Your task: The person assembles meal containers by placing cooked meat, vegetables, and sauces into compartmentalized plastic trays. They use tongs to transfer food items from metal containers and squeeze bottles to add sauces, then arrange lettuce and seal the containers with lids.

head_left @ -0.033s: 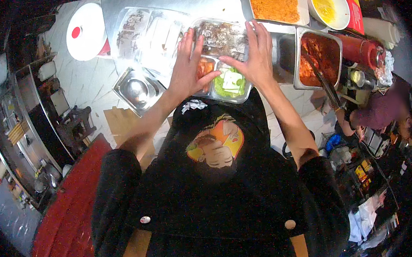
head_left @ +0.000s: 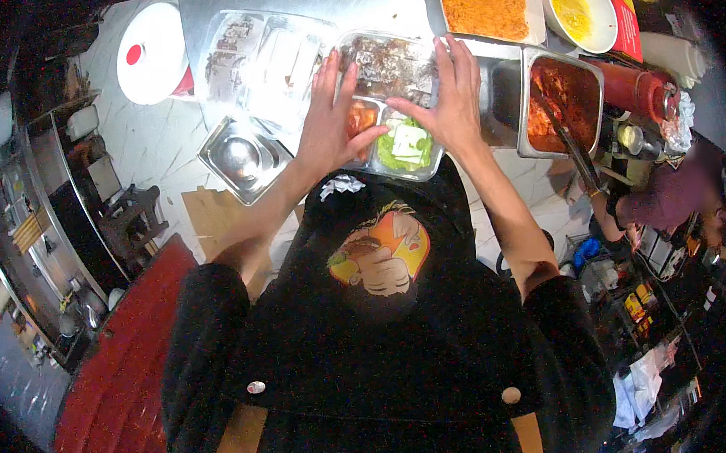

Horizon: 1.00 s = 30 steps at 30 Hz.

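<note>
A clear plastic compartment box [head_left: 405, 42] lies in front of me on the metal table. Dark, flaky pieces of food [head_left: 386, 69] fill its far compartment. In the near ones are reddish-orange food [head_left: 361, 119] and green lettuce with white pieces [head_left: 409, 145]. My left hand [head_left: 328, 119] rests along the box's left side, fingers stretched out. My right hand [head_left: 448, 94] lies at its right side, fingers extended and thumb reaching inward over the middle. Neither hand grips anything. To the left, another clear plastic piece [head_left: 263, 65] lies flat under glare; whether it is a lid or a box I cannot tell.
A square metal pan [head_left: 245, 161] sits at the near left. To the right are a tray of orange shredded food [head_left: 482, 3], a bowl of yellow food [head_left: 577, 9], and a steel pan of red sauce [head_left: 559, 86] with tongs [head_left: 572, 140]. A person [head_left: 672, 192] is at far right.
</note>
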Each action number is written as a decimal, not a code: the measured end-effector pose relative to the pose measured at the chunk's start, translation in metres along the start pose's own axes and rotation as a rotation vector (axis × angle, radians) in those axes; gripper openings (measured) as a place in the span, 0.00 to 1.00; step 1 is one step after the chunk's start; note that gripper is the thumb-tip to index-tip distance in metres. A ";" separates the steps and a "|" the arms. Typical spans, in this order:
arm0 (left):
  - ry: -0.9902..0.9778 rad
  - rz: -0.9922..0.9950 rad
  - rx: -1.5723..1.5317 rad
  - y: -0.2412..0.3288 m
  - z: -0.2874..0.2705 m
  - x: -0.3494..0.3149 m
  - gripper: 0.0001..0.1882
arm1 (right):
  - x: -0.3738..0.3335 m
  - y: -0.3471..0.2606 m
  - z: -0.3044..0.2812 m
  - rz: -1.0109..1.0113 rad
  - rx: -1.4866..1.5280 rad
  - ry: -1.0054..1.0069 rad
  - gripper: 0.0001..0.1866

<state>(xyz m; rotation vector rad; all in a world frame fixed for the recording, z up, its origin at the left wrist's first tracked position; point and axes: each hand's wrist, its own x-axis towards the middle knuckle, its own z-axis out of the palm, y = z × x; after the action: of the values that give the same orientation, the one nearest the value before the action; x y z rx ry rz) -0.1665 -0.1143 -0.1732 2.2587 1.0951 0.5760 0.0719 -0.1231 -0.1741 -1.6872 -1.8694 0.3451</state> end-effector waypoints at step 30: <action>0.234 -0.178 -0.535 -0.004 0.046 -0.043 0.43 | -0.081 -0.030 0.016 0.243 -0.075 0.092 0.45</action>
<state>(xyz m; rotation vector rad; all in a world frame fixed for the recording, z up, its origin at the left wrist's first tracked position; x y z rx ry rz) -0.1662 -0.1610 -0.2162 1.6473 1.0803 0.9473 0.0399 -0.2031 -0.1901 -1.9534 -1.6327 0.2905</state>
